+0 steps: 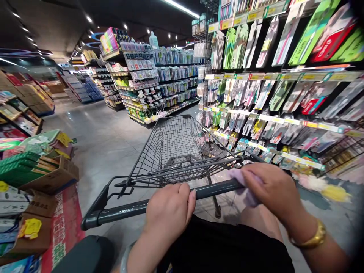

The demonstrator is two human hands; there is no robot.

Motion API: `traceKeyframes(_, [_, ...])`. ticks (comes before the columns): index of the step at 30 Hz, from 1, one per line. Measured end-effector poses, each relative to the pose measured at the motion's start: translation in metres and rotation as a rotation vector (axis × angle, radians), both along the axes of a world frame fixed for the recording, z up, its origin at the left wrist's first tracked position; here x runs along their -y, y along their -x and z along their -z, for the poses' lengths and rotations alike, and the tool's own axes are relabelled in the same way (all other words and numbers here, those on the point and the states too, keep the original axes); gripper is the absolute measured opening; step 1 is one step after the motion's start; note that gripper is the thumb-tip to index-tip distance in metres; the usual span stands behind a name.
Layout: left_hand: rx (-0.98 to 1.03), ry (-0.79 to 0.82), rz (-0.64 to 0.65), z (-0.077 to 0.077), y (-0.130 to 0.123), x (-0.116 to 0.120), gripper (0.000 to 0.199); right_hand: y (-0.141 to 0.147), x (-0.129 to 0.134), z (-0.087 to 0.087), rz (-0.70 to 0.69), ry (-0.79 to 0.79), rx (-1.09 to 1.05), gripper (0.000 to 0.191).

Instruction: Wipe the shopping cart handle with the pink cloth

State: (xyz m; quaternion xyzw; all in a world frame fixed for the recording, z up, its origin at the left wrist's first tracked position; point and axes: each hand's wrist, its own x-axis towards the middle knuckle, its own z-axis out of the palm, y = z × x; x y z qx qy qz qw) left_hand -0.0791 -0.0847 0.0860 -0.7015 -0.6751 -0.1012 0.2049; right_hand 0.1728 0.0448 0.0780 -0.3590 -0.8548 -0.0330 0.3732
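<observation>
A shopping cart with a dark wire basket point(176, 142) stands in front of me, and no goods show in it. My left hand point(170, 206) is wrapped round the middle of its dark handlebar point(122, 212). At the right end of the bar, my right hand point(269, 185) is closed on a light purple cloth point(251, 189), which lies against the handle. The fingertips of my right hand are partly hidden by the cloth. A gold bracelet point(313, 237) circles my right wrist.
Racks of hanging packaged goods point(264, 91) rise close along the right. A shelf unit point(142, 76) stands ahead. Cardboard boxes point(65, 170) and a red printed strip point(66, 220) line the left. Grey floor point(93, 132) runs between them.
</observation>
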Motion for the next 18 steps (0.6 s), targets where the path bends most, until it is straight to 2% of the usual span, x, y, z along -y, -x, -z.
traceKeyframes(3, [-0.008, -0.046, -0.001, 0.003, 0.003, 0.003, 0.029, -0.017, -0.01, 0.001, 0.088, -0.028, 0.049, 0.031])
traceKeyframes(6, [-0.014, -0.074, 0.002, 0.001, 0.004, 0.007, 0.028, -0.011, 0.003, -0.002, 0.128, -0.05, 0.06, 0.029])
traceKeyframes(11, [-0.024, -0.111, 0.096, -0.004, 0.028, 0.023, 0.028, -0.014, 0.03, -0.011, -0.055, -0.053, 0.008, 0.021])
traceKeyframes(14, [-0.005, -0.121, 0.17, -0.003, 0.048, 0.036, 0.027, -0.021, 0.039, -0.015, -0.08, 0.001, -0.008, 0.022])
traceKeyframes(16, [0.035, -0.137, 0.142, -0.004, 0.051, 0.043, 0.027, -0.014, 0.046, -0.018, -0.076, 0.051, -0.012, 0.025])
traceKeyframes(18, [0.097, -0.156, 0.128, -0.007, 0.041, 0.045, 0.027, 0.001, 0.057, -0.019, -0.102, 0.082, 0.002, 0.026])
